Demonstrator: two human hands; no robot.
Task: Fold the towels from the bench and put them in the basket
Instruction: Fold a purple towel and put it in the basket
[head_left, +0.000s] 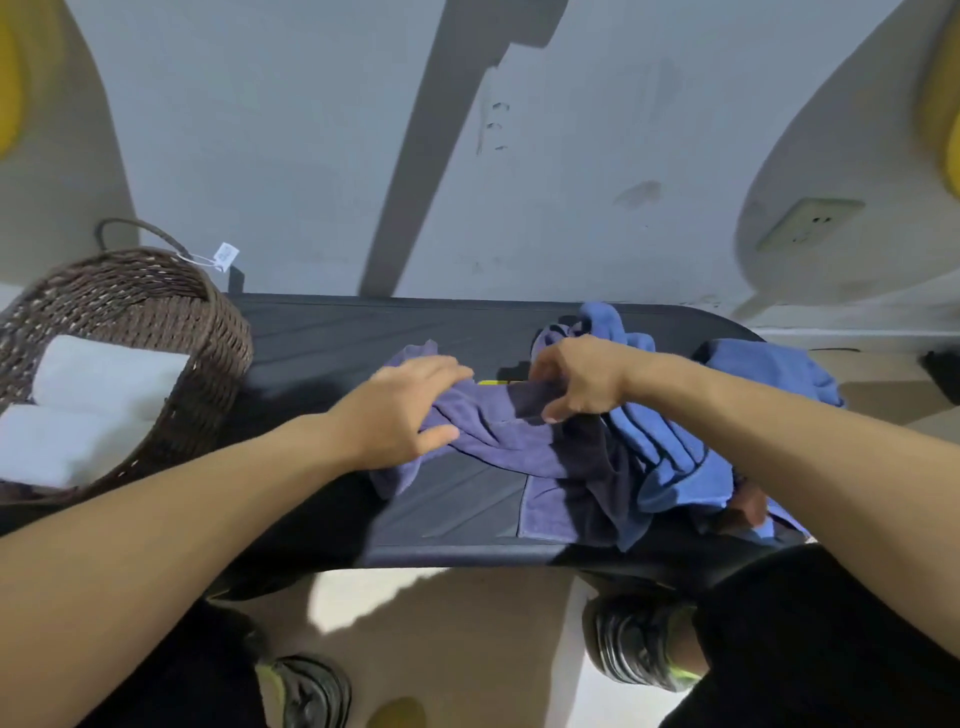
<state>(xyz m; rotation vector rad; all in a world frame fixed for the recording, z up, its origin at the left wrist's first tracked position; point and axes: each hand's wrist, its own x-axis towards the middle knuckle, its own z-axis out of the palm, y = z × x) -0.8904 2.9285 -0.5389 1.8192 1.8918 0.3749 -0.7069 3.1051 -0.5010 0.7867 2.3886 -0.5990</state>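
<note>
Grey wall behind, dark bench (322, 338) in front of me, and I take the bench as my landmark throughout. At its left end stands the wicker basket (156, 306), with white folded towels (98, 384) already inside. Across the bench's middle lies the purple towel (519, 441), crumpled. Its long axis seems to run along the bench's length, with one hemmed corner hanging toward the near edge (the bunching makes me unsure of the exact direction).

My left hand (410, 410) presses on the towel's left part, fingers fairly straight, thumb lying on the cloth. My right hand (576, 379) has its fingers curled into a raised fold, pinching it.

Toward the bench's right end, a heap of blue towels (670, 441) touches the purple one and seems to overlap its edge. That is my main worry. If I pull the purple towel leftward to spread it, the blue heap may drag along or slide off the near edge. The hanging corner could also pull the cloth down if my left hand lifts too soon.
</note>
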